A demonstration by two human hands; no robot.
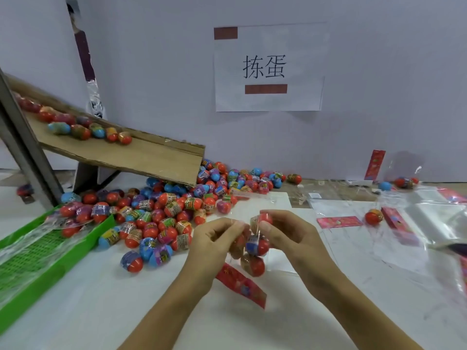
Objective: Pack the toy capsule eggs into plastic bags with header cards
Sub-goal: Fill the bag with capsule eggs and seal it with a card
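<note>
**Filling a bag with capsule eggs, mid-load**

Head view: both hands work above the middle of the tabletop [75, 286], toward its near edge. The left hand [214, 238] pinches one side of the mouth of a clear plastic bag [249, 251], fingers curled on the film. The right hand [280, 233] grips a red-bottomed capsule egg [262, 219] at the bag's mouth, fingers wrapped round it. Inside the bag hang at least two more eggs, one with a blue band [257, 245] and one lower [252, 265]. A red header card [241, 285] hangs at the bag's lower end, pointing toward the near edge.

The loose pile of eggs [161, 213] spreads from the tabletop's left-middle to its far edge, under the lip of a cardboard chute [141, 157] that carries more eggs. A green tray [38, 251] sits at the left edge. Spare bags and cards [338, 221] lie toward the right edge, with a stray egg [374, 217] among them.

To do this step well, the left hand should probably hold the mouth wide and taut so the egg drops in narrow end first without snagging the film. Letting the filled part hang free would help each egg settle in a column. How many eggs a bag should take cannot be told here.
</note>
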